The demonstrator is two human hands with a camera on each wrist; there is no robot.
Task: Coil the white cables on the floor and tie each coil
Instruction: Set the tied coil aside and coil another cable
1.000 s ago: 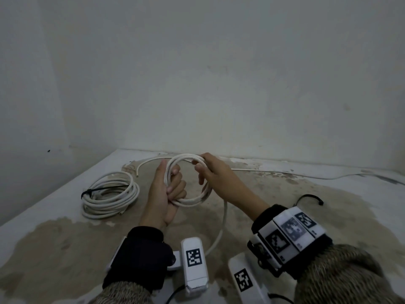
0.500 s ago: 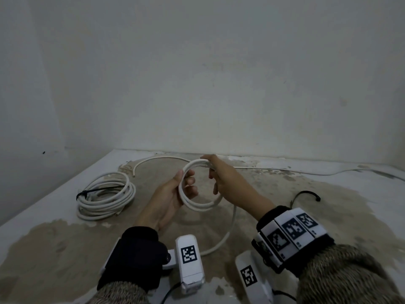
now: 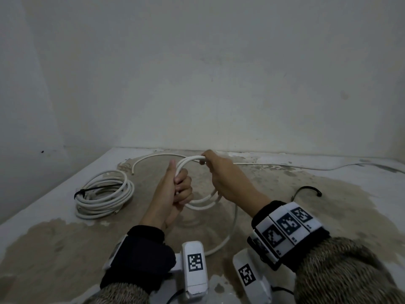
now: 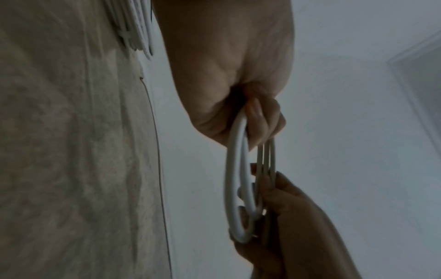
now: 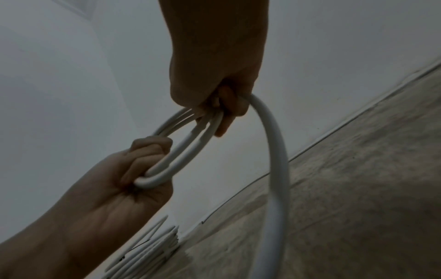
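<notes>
A small coil of white cable [image 3: 200, 205] hangs in the air between both hands. My left hand [image 3: 178, 189] grips its left side with curled fingers, thumb up. My right hand [image 3: 215, 170] pinches the top of the loops [image 3: 192, 159]. In the left wrist view the loops [image 4: 241, 188] run from my left hand [image 4: 257, 120] down into my right hand [image 4: 281, 217]. In the right wrist view my right hand [image 5: 222, 105] holds the coil [image 5: 188, 151] and my left hand [image 5: 143, 169] grips its far end. The cable's loose tail [image 5: 276, 169] drops to the floor [image 3: 225, 238].
A finished white coil [image 3: 105, 194] bound with a black tie [image 3: 96, 188] lies on the floor at left. Another white cable [image 3: 285, 166] runs along the wall base. A loose black tie [image 3: 306, 190] lies at right. Walls close the back and left.
My left hand opened half a second ago and now grips the coil again with the thumb up. My right hand has laid another loop on top.
</notes>
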